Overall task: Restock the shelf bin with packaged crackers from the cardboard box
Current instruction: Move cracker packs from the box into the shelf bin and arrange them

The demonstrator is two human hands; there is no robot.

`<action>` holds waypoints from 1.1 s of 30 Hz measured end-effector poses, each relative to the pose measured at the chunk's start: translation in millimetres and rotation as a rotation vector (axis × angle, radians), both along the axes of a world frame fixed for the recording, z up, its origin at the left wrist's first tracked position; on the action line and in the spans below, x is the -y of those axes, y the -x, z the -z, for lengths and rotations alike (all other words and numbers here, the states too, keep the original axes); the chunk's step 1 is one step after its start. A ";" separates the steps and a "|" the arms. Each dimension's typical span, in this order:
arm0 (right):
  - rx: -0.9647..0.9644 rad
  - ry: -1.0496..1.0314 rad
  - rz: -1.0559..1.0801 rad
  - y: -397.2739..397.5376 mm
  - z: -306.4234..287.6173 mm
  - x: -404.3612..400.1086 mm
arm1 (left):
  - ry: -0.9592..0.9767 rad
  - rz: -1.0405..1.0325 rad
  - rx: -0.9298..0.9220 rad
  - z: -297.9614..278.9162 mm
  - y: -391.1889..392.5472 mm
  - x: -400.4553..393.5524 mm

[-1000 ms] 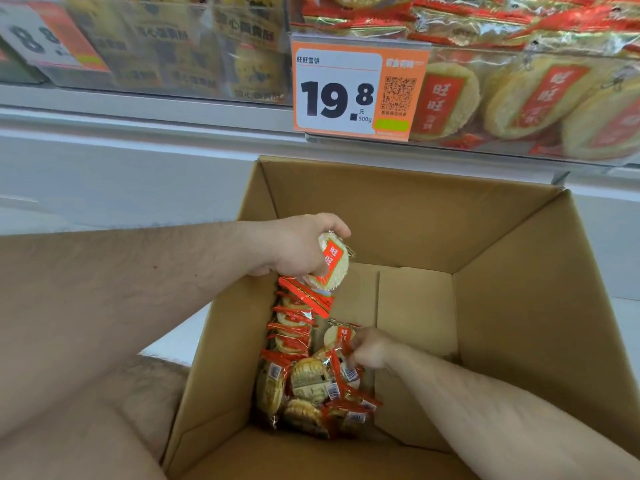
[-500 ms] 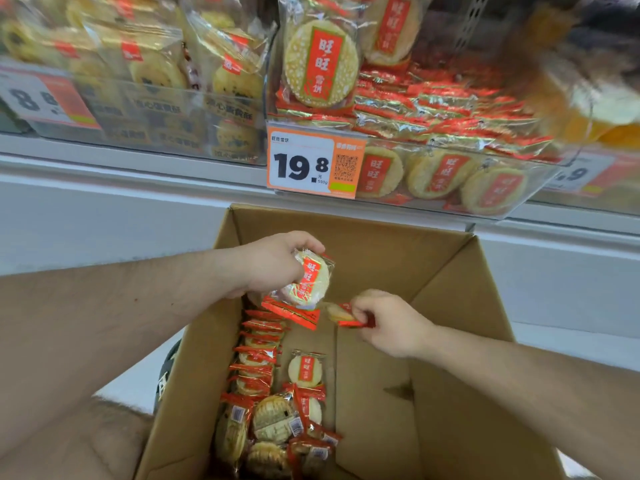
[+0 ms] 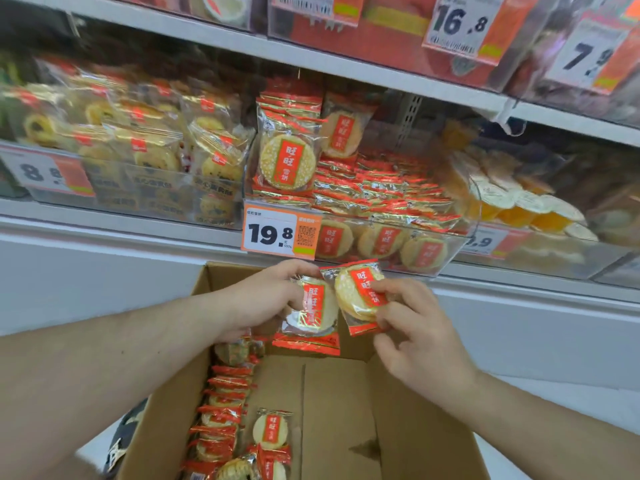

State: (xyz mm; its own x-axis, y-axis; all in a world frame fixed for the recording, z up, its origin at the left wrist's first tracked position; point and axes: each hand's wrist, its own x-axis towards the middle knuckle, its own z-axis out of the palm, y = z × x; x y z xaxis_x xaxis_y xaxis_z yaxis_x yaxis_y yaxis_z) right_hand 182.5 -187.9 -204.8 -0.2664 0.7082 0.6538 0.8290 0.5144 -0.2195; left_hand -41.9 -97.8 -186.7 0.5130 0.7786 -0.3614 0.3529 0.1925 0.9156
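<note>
head view: the left hand (image 3: 266, 299) grasps a cracker pack (image 3: 311, 311), and the right hand (image 3: 412, 327) pinches a second pack (image 3: 360, 294); both are above the far edge of the cardboard box (image 3: 346, 403), just below the shelf bin (image 3: 398, 244). the bin looks heaped near its front edge, so added packs might slide off. the glossy wrappers could slip from a light pinch.

Cardboard box (image 3: 346, 427): near, below the shelf bin.
Shelf bin (image 3: 450, 251): far, on the shelf, right of the price tag (image 3: 277, 233).
Packs in box (image 3: 221, 417): along the left side.
Left hand (image 3: 266, 303): over the box's far edge, holding a pack (image 3: 311, 313).
Right hand (image 3: 415, 334): just right of it, holding another pack (image 3: 360, 296).
</note>
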 end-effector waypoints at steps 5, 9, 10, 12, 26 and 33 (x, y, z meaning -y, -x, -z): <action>-0.036 -0.032 -0.009 15.4 -7.6 -9.3 | 0.129 -0.045 0.281 -8.4 -6.9 6.6; -0.011 -0.022 -0.065 27.0 -12.8 -9.0 | 0.093 -0.056 0.333 -16.1 -10.3 13.5; -0.007 -0.009 -0.097 29.6 -14.6 -8.0 | 0.072 -0.063 0.328 -17.0 -11.3 14.8; -0.018 0.016 -0.152 32.4 -19.1 -6.0 | 0.013 -0.087 0.306 -17.6 -11.5 14.6; -0.939 0.966 -0.017 24.6 -55.6 -18.5 | -0.142 0.068 0.344 -43.1 -5.8 14.2; -0.976 0.901 0.041 11.4 -90.7 -29.1 | -0.496 -0.133 0.233 -59.2 -6.7 6.1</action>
State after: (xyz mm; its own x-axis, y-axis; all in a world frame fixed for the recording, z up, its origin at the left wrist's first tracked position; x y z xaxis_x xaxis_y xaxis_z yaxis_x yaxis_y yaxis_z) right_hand 171.0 -158.8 -114.2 0.0731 0.9880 -0.1357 0.1490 -0.1454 -0.9781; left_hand -35.1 -103.9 -127.6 0.4215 0.8897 0.1758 0.1328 -0.2523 0.9585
